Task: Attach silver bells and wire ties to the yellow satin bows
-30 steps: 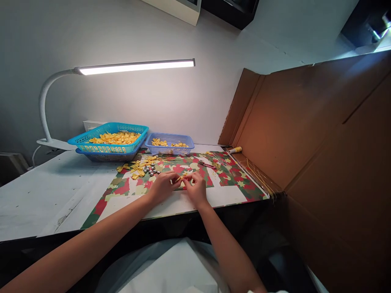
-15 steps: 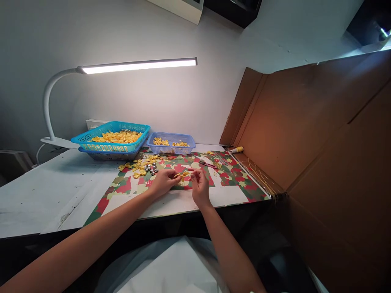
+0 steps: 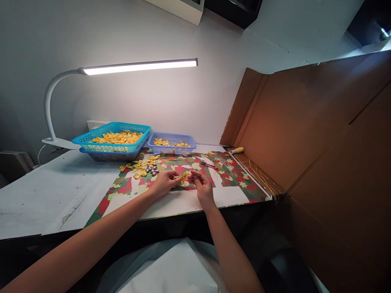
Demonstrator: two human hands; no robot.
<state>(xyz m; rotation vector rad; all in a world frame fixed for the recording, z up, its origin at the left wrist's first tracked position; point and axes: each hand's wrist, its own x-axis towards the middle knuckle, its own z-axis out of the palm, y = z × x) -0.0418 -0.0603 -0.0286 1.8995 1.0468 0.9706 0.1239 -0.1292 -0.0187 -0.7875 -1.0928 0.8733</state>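
Over the patterned sheet (image 3: pixel 226 179), my left hand (image 3: pixel 165 182) pinches a small yellow ribbon bow (image 3: pixel 185 175) from its left side. The fingers of my right hand (image 3: pixel 202 186) are closed at the bow's right side; a thin gold tie seems to run between the hands, but its ends are too small to make out. Just left of my left hand lie several silver bells (image 3: pixel 152 169) and loose yellow bows (image 3: pixel 139 165). Pink-handled pliers (image 3: pixel 208 165) rest on the sheet beyond my right hand.
A turquoise basket (image 3: pixel 91 145) of yellow bows sits stacked on a blue one at the back left. Beside it is a smaller blue basket (image 3: pixel 171 149). A lamp (image 3: pixel 140 66) hangs above. Cardboard (image 3: pixel 311 122) stands on the right, with gold strands (image 3: pixel 261 177) and a yellow roll (image 3: pixel 237 150) along it.
My right hand has shifted slightly right and turned, its fingers now closer together beside the bow. My left hand has barely moved.
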